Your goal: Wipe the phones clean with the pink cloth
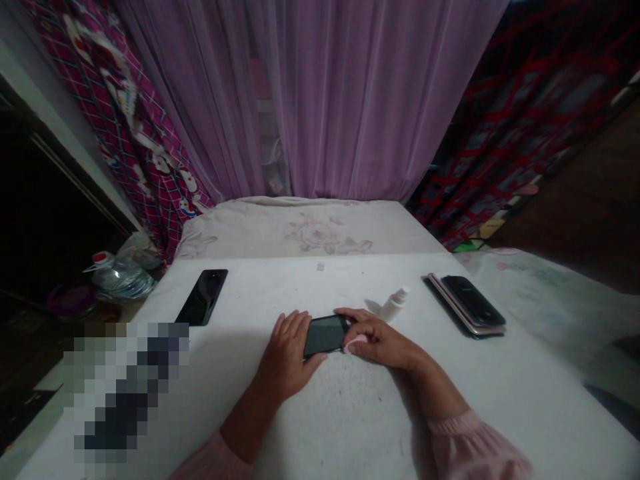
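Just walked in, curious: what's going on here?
A person uses both bare hands at a white table: left hand steadies a black smartphone, right hand holds a small pink pad against its edge. A white spray bottle sits beyond, with another black phone left and stacked phones right.

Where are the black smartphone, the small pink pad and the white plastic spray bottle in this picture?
Black rectangular smartphone [325,335]: head view, on its dark glass screen.
Small pink pad [354,344]: head view, on its exposed edge under the fingers.
White plastic spray bottle [395,305]: head view, on its body.
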`<state>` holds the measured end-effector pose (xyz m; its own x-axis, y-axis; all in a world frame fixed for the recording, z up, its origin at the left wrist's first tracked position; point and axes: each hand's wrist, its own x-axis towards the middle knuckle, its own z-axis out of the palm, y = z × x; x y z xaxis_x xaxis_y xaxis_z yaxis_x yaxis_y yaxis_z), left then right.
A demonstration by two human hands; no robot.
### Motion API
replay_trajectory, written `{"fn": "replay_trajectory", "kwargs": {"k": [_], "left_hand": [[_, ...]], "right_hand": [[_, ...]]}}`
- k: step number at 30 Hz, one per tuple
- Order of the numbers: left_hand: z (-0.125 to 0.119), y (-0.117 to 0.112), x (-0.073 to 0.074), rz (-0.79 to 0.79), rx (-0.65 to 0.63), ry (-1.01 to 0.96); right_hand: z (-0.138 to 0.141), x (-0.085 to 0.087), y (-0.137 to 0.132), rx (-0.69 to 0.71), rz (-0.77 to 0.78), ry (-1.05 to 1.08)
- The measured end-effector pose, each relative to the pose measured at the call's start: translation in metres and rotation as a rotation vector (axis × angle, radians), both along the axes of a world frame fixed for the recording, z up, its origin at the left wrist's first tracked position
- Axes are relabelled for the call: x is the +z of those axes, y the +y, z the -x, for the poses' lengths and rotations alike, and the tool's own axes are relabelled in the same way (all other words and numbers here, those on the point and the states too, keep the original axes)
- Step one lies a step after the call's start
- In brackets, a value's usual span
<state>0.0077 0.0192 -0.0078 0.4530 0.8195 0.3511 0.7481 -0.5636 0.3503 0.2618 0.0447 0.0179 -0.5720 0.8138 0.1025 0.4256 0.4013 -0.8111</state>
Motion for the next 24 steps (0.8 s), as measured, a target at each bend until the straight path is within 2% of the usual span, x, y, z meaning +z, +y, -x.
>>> {"fn": "replay_trajectory", "kwargs": {"k": [3,13,18,24], "left_hand": [[0.0,0.0,0.0,0.009,-0.004,-0.001],[0.001,0.001,0.001,0.022,-0.012,0.015],[0.001,0.0,0.003,0.028,-0.034,0.02],[0.002,-0.001,0.003,0.019,-0.055,0.025]], "right_hand": [[0.001,-0.002,0.0,0.004,-0.002,0.003],[0.02,-0.013,0.005,-0.219,-0.165,0.041],[0.026,-0.014,0.004,-0.329,-0.167,0.005],[0.026,-0.016,0.004,-0.351,-0.171,-0.007]]}}
